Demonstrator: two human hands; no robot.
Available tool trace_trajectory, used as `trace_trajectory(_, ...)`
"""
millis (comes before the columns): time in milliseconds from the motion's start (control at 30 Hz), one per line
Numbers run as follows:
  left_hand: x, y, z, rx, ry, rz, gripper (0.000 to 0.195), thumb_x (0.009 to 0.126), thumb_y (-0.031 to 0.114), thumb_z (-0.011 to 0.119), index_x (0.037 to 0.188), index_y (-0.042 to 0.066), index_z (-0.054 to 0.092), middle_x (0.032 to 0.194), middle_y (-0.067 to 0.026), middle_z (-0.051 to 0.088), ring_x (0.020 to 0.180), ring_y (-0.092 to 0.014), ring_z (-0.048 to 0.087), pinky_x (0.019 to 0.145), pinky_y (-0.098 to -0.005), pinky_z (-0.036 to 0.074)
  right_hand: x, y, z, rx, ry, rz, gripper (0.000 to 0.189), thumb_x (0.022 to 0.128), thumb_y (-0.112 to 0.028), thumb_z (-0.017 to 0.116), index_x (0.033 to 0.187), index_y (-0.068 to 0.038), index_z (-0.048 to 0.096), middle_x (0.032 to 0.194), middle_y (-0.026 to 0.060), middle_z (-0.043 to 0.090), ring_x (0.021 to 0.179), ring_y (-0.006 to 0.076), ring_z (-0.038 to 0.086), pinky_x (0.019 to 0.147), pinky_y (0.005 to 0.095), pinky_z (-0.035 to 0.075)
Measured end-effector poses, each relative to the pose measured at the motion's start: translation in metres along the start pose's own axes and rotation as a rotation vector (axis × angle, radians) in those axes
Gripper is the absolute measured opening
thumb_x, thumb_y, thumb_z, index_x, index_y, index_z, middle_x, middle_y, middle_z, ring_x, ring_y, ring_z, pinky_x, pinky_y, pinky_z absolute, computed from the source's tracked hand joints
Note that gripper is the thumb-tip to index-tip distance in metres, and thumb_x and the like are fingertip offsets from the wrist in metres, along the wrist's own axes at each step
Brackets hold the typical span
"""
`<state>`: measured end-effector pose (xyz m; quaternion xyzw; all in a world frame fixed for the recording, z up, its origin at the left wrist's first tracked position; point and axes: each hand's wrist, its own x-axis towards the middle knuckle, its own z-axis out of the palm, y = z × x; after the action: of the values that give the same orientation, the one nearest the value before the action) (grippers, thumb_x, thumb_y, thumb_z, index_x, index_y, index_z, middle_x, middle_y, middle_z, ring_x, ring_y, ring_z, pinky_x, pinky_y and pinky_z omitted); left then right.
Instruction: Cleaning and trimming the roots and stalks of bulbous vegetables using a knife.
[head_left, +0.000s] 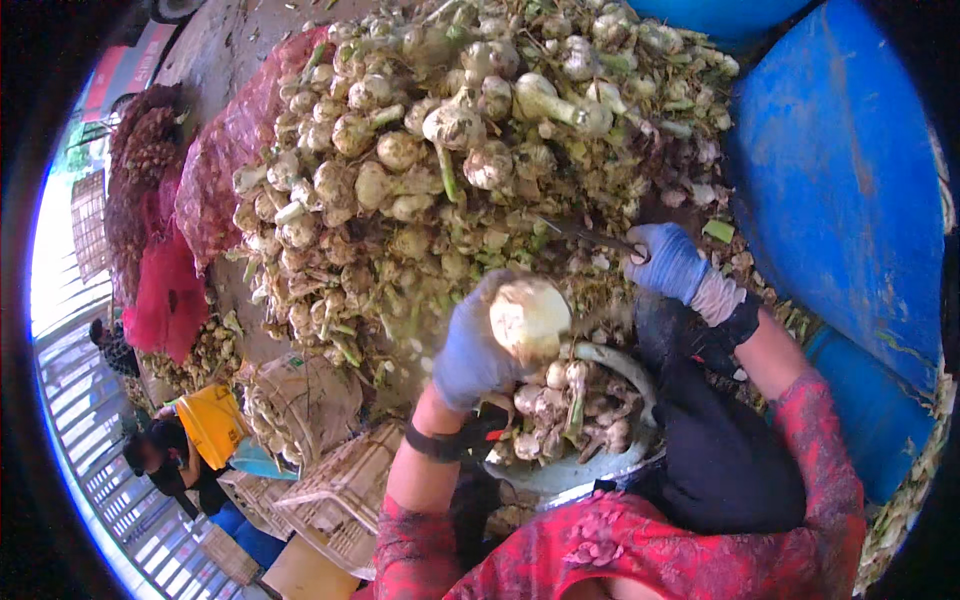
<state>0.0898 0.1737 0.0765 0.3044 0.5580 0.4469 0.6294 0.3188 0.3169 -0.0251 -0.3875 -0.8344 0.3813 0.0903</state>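
Observation:
My left hand (476, 345), in a blue-grey glove, is closed around a large pale garlic bulb (529, 319), which is slightly blurred. My right hand (670, 261), gloved alike, grips a slim dark cutting tool (592, 236); its thin blade points left, apart from the bulb, and its exact kind is unclear. Below the left hand, a pale grey-green basin (634, 369) between my legs holds several garlic bulbs (551, 405) with cut stems. In front of both hands rises a large heap of garlic (450, 150), soil-stained, with stems and dry skins among the bulbs.
Blue plastic barrels (840, 142) stand close on the right. Plastic crates (337, 495) and a sack (307, 397) are at the lower left. Red mesh bags (166, 300) lie further left. Another person (161, 457) sits by a yellow container (211, 426).

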Motion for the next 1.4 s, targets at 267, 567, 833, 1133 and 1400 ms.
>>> trace_trajectory(267,0.016,-0.005,-0.005,-0.851,0.256,0.151,0.059,0.078,0.049,0.059,0.120,0.009,0.048,0.113,-0.0096,0.057,0.104,-0.025,0.055,0.088,-0.0385,0.047,-0.013,-0.080,-0.023,0.272,-0.321,-0.461,0.025,0.065,-0.029,0.069,0.068,-0.009,0.055,0.060,0.0130,0.052,0.057,0.0336,0.055,0.050,0.0399,0.042)
trace_trajectory(567,0.017,-0.040,0.031,-1.238,0.512,0.263,0.043,0.074,0.023,0.069,0.109,0.005,0.054,0.109,-0.0116,0.058,0.103,-0.029,0.054,0.094,-0.0451,0.044,-0.002,-0.074,0.004,0.276,-0.089,-0.080,0.024,0.068,-0.024,0.066,0.067,-0.002,0.057,0.064,0.0200,0.055,0.062,0.0376,0.057,0.054,0.0417,0.044)
trace_trajectory(833,0.008,-0.050,0.035,-1.123,0.561,0.220,0.033,0.070,0.017,0.067,0.098,0.004,0.054,0.098,-0.0104,0.060,0.097,-0.026,0.058,0.095,-0.0419,0.045,-0.007,-0.044,0.027,0.080,-0.224,0.028,0.029,0.066,-0.026,0.065,0.077,0.001,0.062,0.072,0.0220,0.060,0.069,0.0358,0.062,0.061,0.0398,0.048)
trace_trajectory(1133,-0.020,-0.033,-0.045,0.332,-0.315,-0.137,0.072,0.070,0.043,0.075,0.117,-0.004,0.049,0.105,-0.0060,0.055,0.099,-0.014,0.049,0.086,-0.0287,0.042,-0.012,0.004,0.027,-0.005,-0.430,0.378,0.037,0.065,-0.033,0.064,0.077,0.001,0.062,0.065,0.0213,0.059,0.063,0.0320,0.062,0.061,0.0380,0.048)
trace_trajectory(1400,0.127,-0.076,-0.021,1.413,0.185,-0.272,0.049,0.084,0.041,0.056,0.109,0.000,0.050,0.090,-0.0168,0.063,0.089,-0.027,0.063,0.073,-0.0356,0.051,-0.012,0.000,0.017,0.311,-0.117,0.250,0.036,0.065,-0.028,0.066,0.084,0.001,0.061,0.068,0.0175,0.061,0.063,0.0254,0.061,0.059,0.0358,0.047)
